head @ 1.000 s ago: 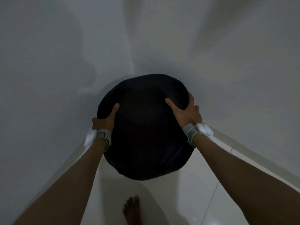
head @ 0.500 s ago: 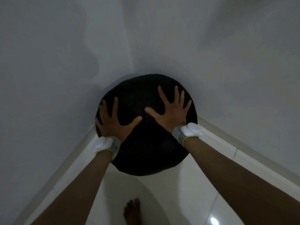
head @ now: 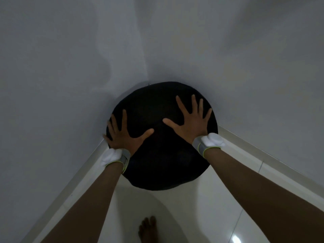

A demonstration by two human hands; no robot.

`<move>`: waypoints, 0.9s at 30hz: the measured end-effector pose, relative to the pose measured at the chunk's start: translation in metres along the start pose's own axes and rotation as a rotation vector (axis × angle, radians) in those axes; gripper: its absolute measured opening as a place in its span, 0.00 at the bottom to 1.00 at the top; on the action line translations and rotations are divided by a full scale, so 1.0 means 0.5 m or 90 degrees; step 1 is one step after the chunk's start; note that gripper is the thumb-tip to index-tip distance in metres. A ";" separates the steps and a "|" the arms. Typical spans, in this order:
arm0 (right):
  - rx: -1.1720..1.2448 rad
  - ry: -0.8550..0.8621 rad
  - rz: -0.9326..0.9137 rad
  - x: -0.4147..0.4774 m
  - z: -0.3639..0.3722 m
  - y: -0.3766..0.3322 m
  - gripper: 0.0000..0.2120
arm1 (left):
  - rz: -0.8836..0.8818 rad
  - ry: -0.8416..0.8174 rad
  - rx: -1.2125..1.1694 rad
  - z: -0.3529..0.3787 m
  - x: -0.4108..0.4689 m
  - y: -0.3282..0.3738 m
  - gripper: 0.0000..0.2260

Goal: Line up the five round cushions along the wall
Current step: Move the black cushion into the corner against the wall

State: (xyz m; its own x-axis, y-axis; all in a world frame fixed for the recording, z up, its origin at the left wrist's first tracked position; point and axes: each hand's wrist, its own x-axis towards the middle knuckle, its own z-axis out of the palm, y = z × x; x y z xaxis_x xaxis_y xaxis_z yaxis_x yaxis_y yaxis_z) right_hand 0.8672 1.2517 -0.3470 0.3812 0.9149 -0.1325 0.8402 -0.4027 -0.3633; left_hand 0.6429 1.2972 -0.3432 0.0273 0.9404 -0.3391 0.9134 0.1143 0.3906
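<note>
Head view: black cushion [head: 162, 163] under left hand [head: 122, 135] and right hand [head: 190, 126] (palms flat, fingers spread).

A bare indoor room corner, likely in a home, is shown: plain white walls [head: 245, 67] are met by a pale skirting board [head: 263, 155] and glossy white floor tiles [head: 219, 207].
</note>
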 end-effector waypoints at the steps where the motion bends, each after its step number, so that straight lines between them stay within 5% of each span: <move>1: 0.003 0.021 0.017 -0.003 -0.011 0.004 0.43 | -0.042 0.002 -0.039 -0.006 -0.003 -0.005 0.55; 6: 0.079 -0.079 0.215 -0.019 -0.034 0.040 0.44 | -0.168 -0.026 -0.261 -0.014 -0.006 -0.040 0.52; 16: 0.084 -0.117 0.255 -0.016 -0.026 0.018 0.45 | -0.169 -0.087 -0.270 -0.026 0.002 -0.039 0.54; 20: 0.062 -0.103 0.224 -0.043 -0.050 -0.004 0.46 | -0.148 -0.109 -0.265 -0.058 -0.024 -0.023 0.57; 27: 0.010 -0.145 0.081 -0.146 -0.077 -0.047 0.43 | -0.065 -0.160 -0.163 -0.086 -0.146 -0.002 0.44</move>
State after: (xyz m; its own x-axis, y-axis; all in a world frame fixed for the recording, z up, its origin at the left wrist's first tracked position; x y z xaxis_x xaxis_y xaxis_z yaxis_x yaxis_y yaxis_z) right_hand 0.8344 1.1931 -0.2932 0.3849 0.8404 -0.3814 0.7848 -0.5155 -0.3440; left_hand 0.6225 1.2424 -0.2821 0.0692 0.8156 -0.5745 0.7861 0.3100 0.5348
